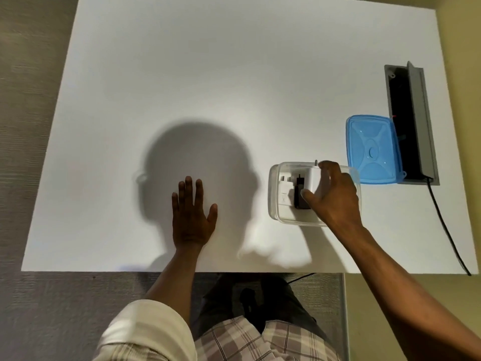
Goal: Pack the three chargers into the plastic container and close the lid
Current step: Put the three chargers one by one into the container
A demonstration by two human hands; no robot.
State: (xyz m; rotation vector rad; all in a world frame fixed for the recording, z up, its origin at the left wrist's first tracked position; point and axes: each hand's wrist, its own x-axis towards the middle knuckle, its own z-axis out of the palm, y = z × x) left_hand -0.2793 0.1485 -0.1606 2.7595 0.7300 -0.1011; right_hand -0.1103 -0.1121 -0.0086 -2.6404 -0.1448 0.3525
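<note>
Left hand (192, 217): flat on white worktop (182, 87), palm down, fingers spread toward 12 o'clock, holding nothing.
Clear plastic container (276, 204): open, on worktop at 3 o'clock of left hand, well apart from it.
White charger (285, 194): inside container, at its 9 o'clock end.
Black charger (300, 196): inside container, just beside white charger, at its 3 o'clock.
Second white charger (313, 179): over container, prongs toward 12 o'clock, pinched between thumb and fingers.
Right hand (333, 196): closed around second white charger, above container.
Blue lid (372, 149): off, at 1 o'clock of container, overlapping grey cable hatch (416, 121).
</note>
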